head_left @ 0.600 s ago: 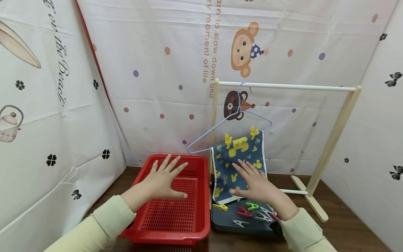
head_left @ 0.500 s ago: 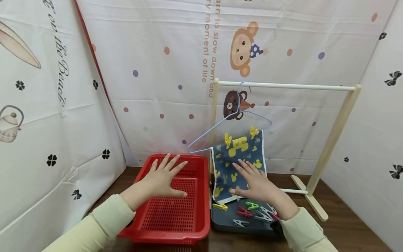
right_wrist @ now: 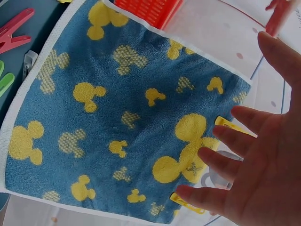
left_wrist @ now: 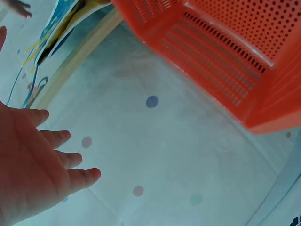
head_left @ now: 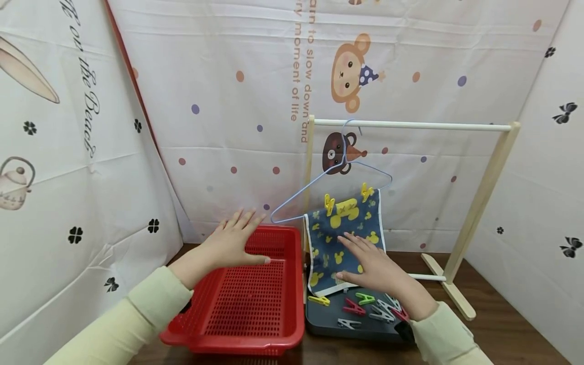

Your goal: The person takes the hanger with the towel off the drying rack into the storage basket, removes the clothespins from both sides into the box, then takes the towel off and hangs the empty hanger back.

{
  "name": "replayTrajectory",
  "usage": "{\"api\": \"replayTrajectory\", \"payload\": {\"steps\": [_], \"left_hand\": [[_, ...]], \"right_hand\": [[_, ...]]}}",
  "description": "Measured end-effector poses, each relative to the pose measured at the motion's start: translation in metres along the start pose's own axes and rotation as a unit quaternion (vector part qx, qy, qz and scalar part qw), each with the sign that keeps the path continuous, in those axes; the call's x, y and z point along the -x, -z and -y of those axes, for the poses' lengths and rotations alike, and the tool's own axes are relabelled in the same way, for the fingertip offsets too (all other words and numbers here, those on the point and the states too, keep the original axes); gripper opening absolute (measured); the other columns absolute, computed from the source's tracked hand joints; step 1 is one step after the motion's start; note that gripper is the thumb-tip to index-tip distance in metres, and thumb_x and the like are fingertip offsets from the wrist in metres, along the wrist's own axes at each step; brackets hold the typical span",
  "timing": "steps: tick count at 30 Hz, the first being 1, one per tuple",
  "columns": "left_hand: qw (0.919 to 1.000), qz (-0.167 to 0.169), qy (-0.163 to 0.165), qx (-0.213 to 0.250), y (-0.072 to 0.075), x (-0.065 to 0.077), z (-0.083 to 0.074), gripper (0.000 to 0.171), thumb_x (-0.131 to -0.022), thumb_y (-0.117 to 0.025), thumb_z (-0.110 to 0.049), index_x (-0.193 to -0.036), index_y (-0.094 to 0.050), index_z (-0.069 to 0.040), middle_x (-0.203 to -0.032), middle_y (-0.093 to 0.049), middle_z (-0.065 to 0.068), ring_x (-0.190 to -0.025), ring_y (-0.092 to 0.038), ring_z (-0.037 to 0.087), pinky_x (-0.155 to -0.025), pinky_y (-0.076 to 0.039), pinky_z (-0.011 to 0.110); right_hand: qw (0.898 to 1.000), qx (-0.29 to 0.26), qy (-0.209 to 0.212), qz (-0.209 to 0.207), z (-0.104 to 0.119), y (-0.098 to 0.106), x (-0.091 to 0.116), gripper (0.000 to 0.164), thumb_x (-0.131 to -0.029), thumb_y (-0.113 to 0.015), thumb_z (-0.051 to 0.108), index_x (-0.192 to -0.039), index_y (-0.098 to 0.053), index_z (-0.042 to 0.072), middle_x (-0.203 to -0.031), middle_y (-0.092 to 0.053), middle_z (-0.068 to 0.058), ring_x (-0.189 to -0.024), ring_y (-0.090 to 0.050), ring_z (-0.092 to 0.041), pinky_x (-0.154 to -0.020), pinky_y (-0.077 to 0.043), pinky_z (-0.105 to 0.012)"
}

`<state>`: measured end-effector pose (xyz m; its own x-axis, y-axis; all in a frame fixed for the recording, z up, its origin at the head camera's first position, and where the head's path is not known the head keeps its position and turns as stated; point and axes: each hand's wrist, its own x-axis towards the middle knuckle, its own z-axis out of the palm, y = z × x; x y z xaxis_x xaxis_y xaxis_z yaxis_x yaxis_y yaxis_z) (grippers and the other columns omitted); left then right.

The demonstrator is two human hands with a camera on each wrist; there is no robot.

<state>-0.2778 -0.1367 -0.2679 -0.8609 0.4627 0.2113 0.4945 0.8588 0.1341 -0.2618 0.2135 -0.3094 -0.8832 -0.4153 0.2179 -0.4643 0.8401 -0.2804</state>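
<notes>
above the red basket (head_left: 242, 346), the left hand (head_left: 229, 247) is spread; just right of the basket, a patterned blue towel (head_left: 326, 248) hangs pegged to a hanger (head_left: 310, 185); farther right of the basket, the right hand (head_left: 378, 264), also spread, faces the towel.

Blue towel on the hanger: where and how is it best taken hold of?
I'd pinch the blue towel by its white lower border, coming from the front with the right hand. The upper edge is held by two yellow clips, while the lower border carries none. The right hand is in front of the towel, fingers spread.
</notes>
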Motion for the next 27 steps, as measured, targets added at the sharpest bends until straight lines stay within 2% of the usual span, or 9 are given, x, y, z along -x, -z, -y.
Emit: {"api": "replayTrajectory", "payload": {"steps": [3,8,11,17,22,27], "left_hand": [[0.9999,-0.007,0.001,0.014,0.009,-0.010,-0.003,0.098,-0.090,-0.070,-0.056,-0.163,-0.025,-0.009,-0.169,-0.024,0.020,-0.157,-0.018,0.047,-0.121,-0.023,0.069],[0.9976,-0.049,0.011,0.048,0.024,-0.030,-0.014,0.083,-0.096,-0.067,-0.048,-0.161,-0.032,-0.012,-0.163,-0.040,0.017,-0.150,-0.040,0.040,-0.116,-0.039,0.062],[0.9958,-0.061,0.017,0.066,0.031,-0.042,-0.021,0.076,-0.099,-0.065,-0.045,-0.160,-0.034,-0.012,-0.160,-0.046,0.016,-0.145,-0.048,0.037,-0.114,-0.043,0.058],[0.9937,-0.054,0.022,0.096,0.039,-0.067,-0.031,0.071,-0.101,-0.063,-0.042,-0.159,-0.037,-0.009,-0.149,-0.057,0.018,-0.136,-0.057,0.035,-0.112,-0.047,0.053],[0.9860,-0.042,0.031,0.158,0.038,-0.085,-0.036,0.067,-0.101,-0.064,-0.039,-0.157,-0.040,-0.010,-0.136,-0.066,0.018,-0.125,-0.065,0.033,-0.102,-0.055,0.047],[0.9811,-0.043,0.009,0.188,0.033,-0.101,-0.041,0.059,-0.102,-0.062,-0.036,-0.151,-0.049,-0.006,-0.122,-0.072,0.019,-0.110,-0.070,0.031,-0.092,-0.058,0.042]], "right_hand": [[1.000,0.005,0.002,-0.009,-0.001,0.000,0.000,0.084,-0.091,-0.074,0.050,-0.157,-0.041,0.010,-0.163,-0.038,-0.022,-0.148,-0.036,-0.051,-0.111,-0.033,-0.074],[1.000,0.005,0.002,-0.016,-0.002,-0.001,0.000,0.078,-0.092,-0.073,0.047,-0.154,-0.045,0.009,-0.161,-0.041,-0.021,-0.146,-0.041,-0.049,-0.110,-0.038,-0.071],[1.000,0.008,0.006,-0.020,-0.002,-0.002,0.001,0.074,-0.093,-0.073,0.045,-0.153,-0.046,0.009,-0.160,-0.043,-0.022,-0.144,-0.043,-0.048,-0.110,-0.040,-0.069],[0.999,0.012,0.013,-0.032,-0.003,-0.002,0.002,0.068,-0.095,-0.072,0.041,-0.150,-0.051,0.008,-0.155,-0.048,-0.024,-0.140,-0.048,-0.048,-0.107,-0.044,-0.067],[0.999,0.011,0.017,-0.033,-0.003,-0.002,0.004,0.064,-0.096,-0.071,0.039,-0.147,-0.053,0.006,-0.151,-0.051,-0.026,-0.138,-0.050,-0.049,-0.106,-0.044,-0.067],[0.999,0.014,0.018,-0.033,-0.003,-0.003,0.006,0.063,-0.096,-0.071,0.039,-0.146,-0.054,0.006,-0.150,-0.053,-0.025,-0.137,-0.051,-0.048,-0.106,-0.045,-0.067]]}}
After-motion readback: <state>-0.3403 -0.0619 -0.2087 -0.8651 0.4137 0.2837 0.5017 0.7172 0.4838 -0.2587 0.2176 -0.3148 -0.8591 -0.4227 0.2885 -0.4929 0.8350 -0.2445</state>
